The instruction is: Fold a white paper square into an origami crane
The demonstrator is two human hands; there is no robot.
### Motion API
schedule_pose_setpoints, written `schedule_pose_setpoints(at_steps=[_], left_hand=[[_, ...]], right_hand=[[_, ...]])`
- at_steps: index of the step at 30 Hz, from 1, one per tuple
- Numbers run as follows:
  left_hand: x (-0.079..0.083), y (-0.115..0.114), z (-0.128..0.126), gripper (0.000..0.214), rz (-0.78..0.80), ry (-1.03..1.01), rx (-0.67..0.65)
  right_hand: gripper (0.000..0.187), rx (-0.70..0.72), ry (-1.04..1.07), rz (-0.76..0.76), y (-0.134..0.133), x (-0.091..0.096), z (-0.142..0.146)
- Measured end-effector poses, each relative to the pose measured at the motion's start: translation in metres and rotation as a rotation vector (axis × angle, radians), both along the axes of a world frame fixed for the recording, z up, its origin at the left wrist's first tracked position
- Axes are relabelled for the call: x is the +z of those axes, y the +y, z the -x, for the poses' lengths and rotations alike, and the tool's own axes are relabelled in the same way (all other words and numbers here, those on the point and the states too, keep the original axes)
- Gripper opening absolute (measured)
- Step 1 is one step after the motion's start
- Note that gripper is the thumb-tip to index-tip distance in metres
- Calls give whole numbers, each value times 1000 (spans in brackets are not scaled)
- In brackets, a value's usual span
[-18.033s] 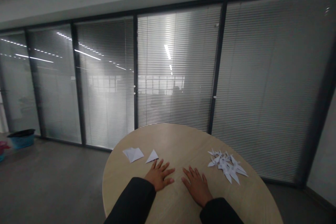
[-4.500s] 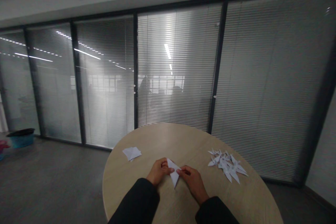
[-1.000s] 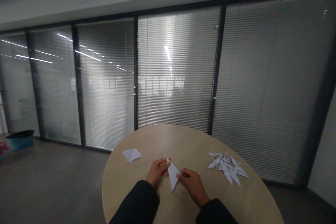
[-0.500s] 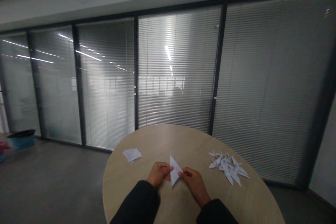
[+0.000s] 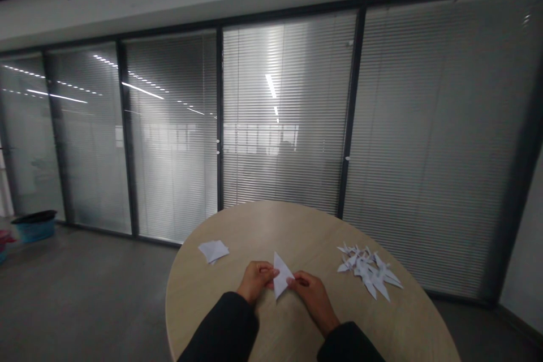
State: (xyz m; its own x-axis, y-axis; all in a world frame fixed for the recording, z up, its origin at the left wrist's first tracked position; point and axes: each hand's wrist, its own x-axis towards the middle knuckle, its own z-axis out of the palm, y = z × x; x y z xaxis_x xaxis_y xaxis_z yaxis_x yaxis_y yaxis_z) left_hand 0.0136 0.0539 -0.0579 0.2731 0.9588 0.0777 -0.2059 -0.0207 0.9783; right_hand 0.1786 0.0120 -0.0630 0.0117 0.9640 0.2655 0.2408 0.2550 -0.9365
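A white sheet of paper (image 5: 281, 278), folded into a triangle, is held between both hands above the round table. My left hand (image 5: 257, 280) pinches its long left edge, thumb on top. At the right corner, my right hand (image 5: 310, 289) grips the same paper between thumb and fingers. The fingertips beneath the paper are partly hidden. To the left lies a small stack of white paper pieces (image 5: 214, 250). A heap of folded white paper shapes with pointed ends (image 5: 365, 268) rests on the right side of the table.
The pale wooden round table (image 5: 271, 220) stands close to a glass partition with blinds (image 5: 284, 169). On the floor at far left sits a blue tub with a dark top (image 5: 35, 228), and a pink item (image 5: 5, 237) is cut off by the picture's edge.
The folded paper has tilted very slightly, its lower tip shifting a little up and left. Both hands keep their hold in nearly the same place.
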Motion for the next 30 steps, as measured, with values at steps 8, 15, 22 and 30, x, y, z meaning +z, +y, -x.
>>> schedule_pose_setpoints(at_steps=[8,15,22,30], left_hand=[[-1,0,0,52,-7,-23,-28],[3,-3,0,53,-12,12,-2],[-1,1,1,52,-32,65,45],[-1,1,2,51,-45,66,55]], right_hand=[[34,-2,30,11,0,0,1],[36,-11,0,-1,-2,3,1],[44,-48,-110,-46,-4,6,3],[49,-73,-212,-92,-9,9,4]])
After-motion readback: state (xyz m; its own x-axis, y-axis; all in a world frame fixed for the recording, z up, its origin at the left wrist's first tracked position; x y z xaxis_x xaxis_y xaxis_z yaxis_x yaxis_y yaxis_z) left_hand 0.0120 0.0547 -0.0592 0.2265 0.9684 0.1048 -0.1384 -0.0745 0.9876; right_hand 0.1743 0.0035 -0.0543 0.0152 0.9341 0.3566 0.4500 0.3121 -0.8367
